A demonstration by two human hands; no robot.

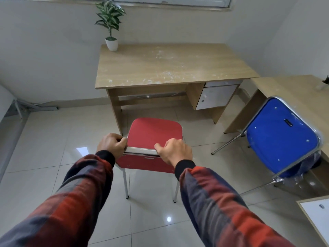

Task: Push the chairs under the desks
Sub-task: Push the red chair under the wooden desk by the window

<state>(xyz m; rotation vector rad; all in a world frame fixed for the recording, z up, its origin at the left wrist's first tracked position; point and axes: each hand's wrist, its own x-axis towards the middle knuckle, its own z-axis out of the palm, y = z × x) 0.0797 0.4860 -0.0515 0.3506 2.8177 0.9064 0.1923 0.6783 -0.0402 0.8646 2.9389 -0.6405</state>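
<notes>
hands, left hand (111, 145) and right hand (175, 152), grip the red chair (154, 133) backrest, seat front just short of the desk (169, 65) opening at 12 o'clock.

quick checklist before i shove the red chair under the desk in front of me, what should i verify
1. Grip: left hand and right hand both grip the top rail of the red chair backrest: ok.
2. Alignment: the seat faces the opening of the desk, left of the drawer cabinet: ok.
3. Left clearance: the seat's left edge sits close to the desk's left leg; it may catch: cannot tell.
4. Floor path: bare tiles between chair and desk: ok.
5. Blue chair: stands apart to the right, out of the path: ok.
6. Potted plant: on the desk's back left corner, away from the front edge: ok.
</notes>
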